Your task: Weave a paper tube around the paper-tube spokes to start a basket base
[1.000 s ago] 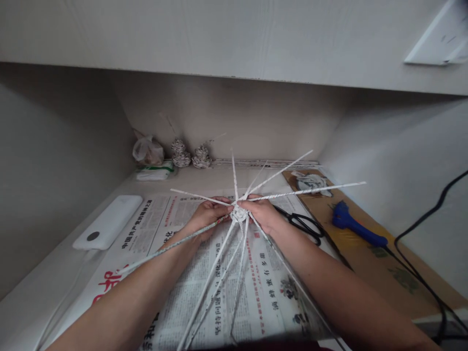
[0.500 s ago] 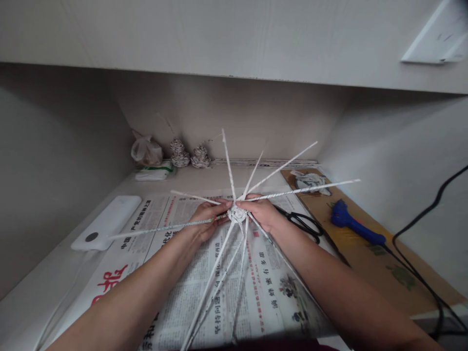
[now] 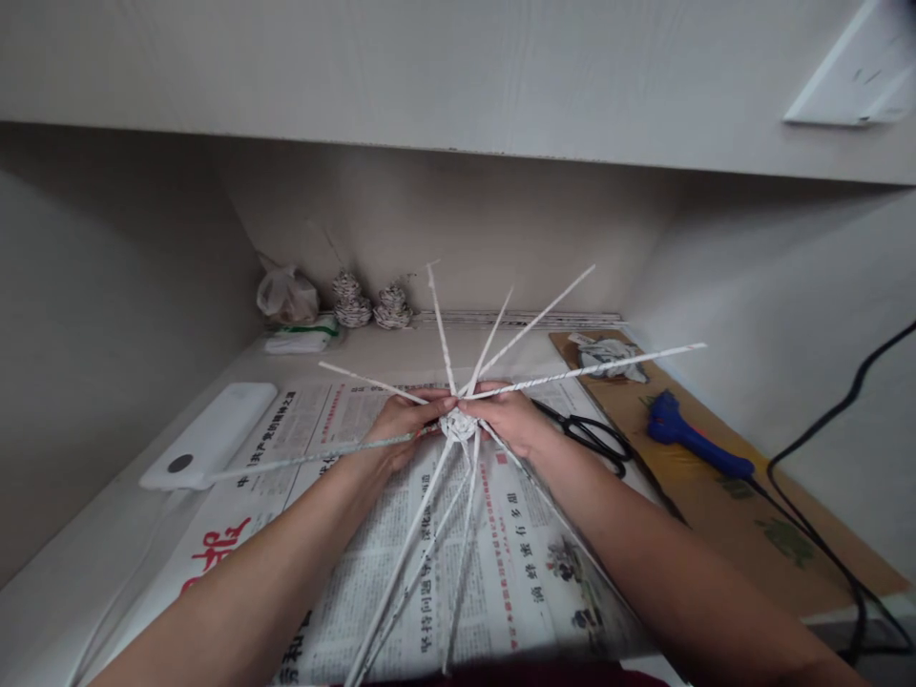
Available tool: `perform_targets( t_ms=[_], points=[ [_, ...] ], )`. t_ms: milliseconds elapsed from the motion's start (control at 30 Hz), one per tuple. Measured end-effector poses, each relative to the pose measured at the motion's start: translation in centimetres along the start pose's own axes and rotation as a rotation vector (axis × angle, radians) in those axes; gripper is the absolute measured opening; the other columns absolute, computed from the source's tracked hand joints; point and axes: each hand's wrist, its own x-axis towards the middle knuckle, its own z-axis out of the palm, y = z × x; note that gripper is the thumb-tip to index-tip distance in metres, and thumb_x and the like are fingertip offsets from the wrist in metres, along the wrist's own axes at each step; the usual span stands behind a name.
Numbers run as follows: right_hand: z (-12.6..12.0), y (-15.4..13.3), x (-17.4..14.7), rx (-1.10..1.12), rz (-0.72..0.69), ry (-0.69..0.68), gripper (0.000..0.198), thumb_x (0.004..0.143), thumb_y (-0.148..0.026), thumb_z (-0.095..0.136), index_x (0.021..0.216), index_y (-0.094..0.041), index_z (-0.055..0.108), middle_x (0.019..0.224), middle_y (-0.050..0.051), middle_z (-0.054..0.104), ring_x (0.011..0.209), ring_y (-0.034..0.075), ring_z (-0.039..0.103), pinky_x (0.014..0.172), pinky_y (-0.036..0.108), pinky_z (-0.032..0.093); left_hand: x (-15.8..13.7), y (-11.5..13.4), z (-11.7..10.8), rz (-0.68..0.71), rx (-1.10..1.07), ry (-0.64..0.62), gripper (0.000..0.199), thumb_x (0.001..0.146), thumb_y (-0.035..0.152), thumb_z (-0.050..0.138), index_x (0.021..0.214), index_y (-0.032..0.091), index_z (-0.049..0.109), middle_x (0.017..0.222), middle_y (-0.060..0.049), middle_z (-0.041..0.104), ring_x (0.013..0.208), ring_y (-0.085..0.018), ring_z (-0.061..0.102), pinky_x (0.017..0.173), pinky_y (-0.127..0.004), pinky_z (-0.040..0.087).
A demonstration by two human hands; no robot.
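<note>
Between my two hands is a small round weave of rolled paper (image 3: pixel 459 426), with several thin paper sticks radiating from it like spokes. My left hand (image 3: pixel 409 422) is closed on its left edge, thumb on top near the upper rim. From the other side my right hand (image 3: pixel 510 418) pinches the upper right edge, its thumb close to the left one. Some spokes point up and away, others hang down toward me. Fingers under the weave are partly hidden. Beneath lies a printed newspaper sheet (image 3: pixel 372 592).
Black-handled scissors (image 3: pixel 591 437) lie right of my right hand. A blue glue gun (image 3: pixel 694 441) with a black cable rests on cardboard (image 3: pixel 801 563). At left is a white device (image 3: pixel 215 434). Two woven paper gourds (image 3: pixel 350 303) and a plastic bag (image 3: pixel 287 296) stand at the back.
The weave and its spokes have shifted slightly left and tilted a little, with both hands still gripping it. Objects around have stayed in place.
</note>
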Motion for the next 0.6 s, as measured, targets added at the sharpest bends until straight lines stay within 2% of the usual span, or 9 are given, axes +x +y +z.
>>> perform_targets(
  t_ms=[100,267,433,600],
  points=[
    [0.00,-0.30,-0.35,-0.035,0.019,-0.008,0.022,0.063,-0.033,0.074,0.073,-0.015,0.064,0.053,-0.002,0.060,0.039,0.009,0.048,0.035,0.020,0.034,-0.06,-0.07,0.05,0.034,0.047,0.010,0.038,0.043,0.029,0.091,0.070,0.012,0.071,0.063,-0.005,0.069,0.060,-0.016,0.062,0.061,-0.028,0.048],
    [-0.22,-0.68,-0.15,0.043,0.109,-0.084,0.015,0.061,-0.023,0.071,0.071,-0.014,0.065,0.054,0.000,0.063,0.042,0.011,0.053,0.039,0.022,0.041,0.10,-0.48,-0.06,0.051,0.093,0.033,0.039,0.044,0.034,0.090,0.068,0.012,0.069,0.060,-0.003,0.066,0.056,-0.014,0.058,0.056,-0.026,0.045],
    [-0.09,-0.09,0.52,0.080,0.107,-0.029,0.016,0.060,-0.027,0.071,0.068,-0.013,0.065,0.052,0.000,0.061,0.039,0.010,0.050,0.035,0.021,0.037,0.54,-0.79,-0.39,0.123,0.138,-0.007,0.035,0.051,0.037,0.087,0.067,0.012,0.068,0.060,-0.002,0.064,0.055,-0.011,0.055,0.055,-0.023,0.041],
    [0.45,-0.08,0.27,0.101,0.026,0.060,0.021,0.058,-0.030,0.073,0.067,-0.016,0.061,0.048,-0.002,0.059,0.036,0.010,0.047,0.034,0.022,0.036,0.52,-0.59,-0.22,0.115,0.130,-0.020,0.036,0.050,0.034,0.087,0.069,0.013,0.065,0.060,0.000,0.064,0.053,-0.010,0.055,0.054,-0.022,0.040]
  ],
)
